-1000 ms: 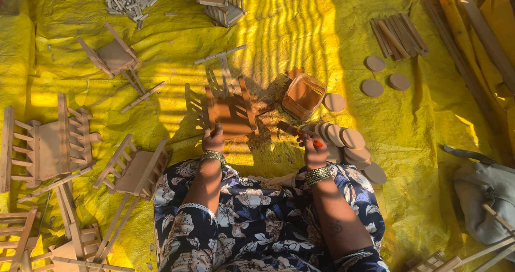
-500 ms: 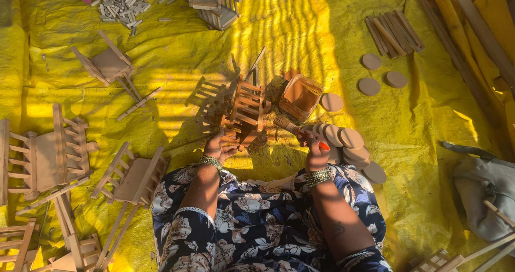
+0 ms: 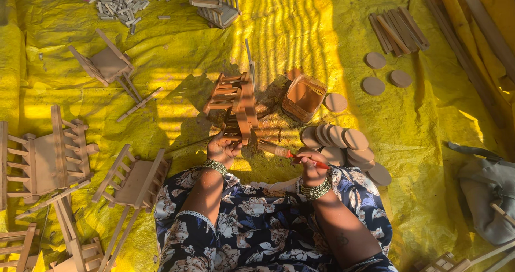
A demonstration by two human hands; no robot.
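Left hand [image 3: 222, 150] grips wooden frame [image 3: 233, 105]; right hand [image 3: 312, 165] holds brush [image 3: 284, 152].

A crinkled yellow plastic sheet [image 3: 440, 122] is covering the ground. Flat round wooden discs [image 3: 382, 75] are lying beside a bundle of brown wooden slats [image 3: 398, 30]. Short pale wooden sticks [image 3: 122, 3] are lying heaped at the top.

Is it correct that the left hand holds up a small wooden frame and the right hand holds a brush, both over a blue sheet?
Not quite: the sheet is yellow, not blue, as the head view shows. The left hand does hold the wooden frame, the right hand the brush.
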